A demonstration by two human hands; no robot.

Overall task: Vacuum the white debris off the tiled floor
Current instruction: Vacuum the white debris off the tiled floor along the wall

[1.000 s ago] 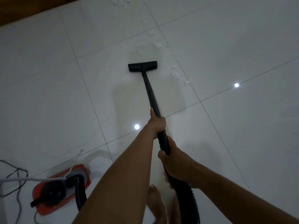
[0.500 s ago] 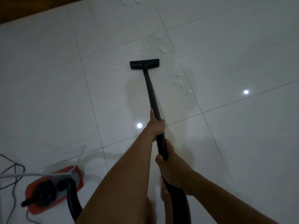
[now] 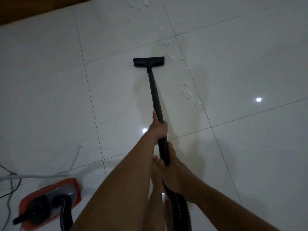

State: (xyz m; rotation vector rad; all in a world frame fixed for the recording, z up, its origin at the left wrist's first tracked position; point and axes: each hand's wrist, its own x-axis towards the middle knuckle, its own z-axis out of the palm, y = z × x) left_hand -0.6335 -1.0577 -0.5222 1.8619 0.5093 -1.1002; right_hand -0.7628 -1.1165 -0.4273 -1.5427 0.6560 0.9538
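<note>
Now, in the head view, the black wand (image 3: pixel 155 90) of the vacuum is held by 2 hands. The left hand (image 3: pixel 158 129) is wrapped round the wand higher up, with the thumb laid along it. The right hand (image 3: pixel 173 165) is wrapped round the lower end, just where the ribbed hose (image 3: pixel 181 212) begins. The floor head (image 3: pixel 148 62) is set flat on the tiled floor (image 3: pixel 50 80), far out in front.

The white debris (image 3: pixel 186 95) is found in small clumps. 1 clump (image 3: pixel 171 56) lies just beside the right end of the floor head. More bits are strewn in a line to the right of the wand, near a grout line (image 3: pixel 205 114). Another pile (image 3: pixel 138 5) is seen far off, at the top edge.

It seems that a sweeping stroke is in hand, and much is left to be picked up. For the next move, the floor head would likely need to be slid to the right and run over the near clumps, then pushed out to the far pile.

At the lower left, the red vacuum body (image 3: pixel 50 202) is seen. A white cord (image 3: pixel 73 162) and thin dark cables (image 3: pixel 11 185) are spread near it. These could be caught if the body is pulled along. A wooden edge (image 3: pixel 25 10) is seen in the top left corner. 2 bright light spots (image 3: pixel 258 99) are mirrored in the tiles and should not be taken for debris.
</note>
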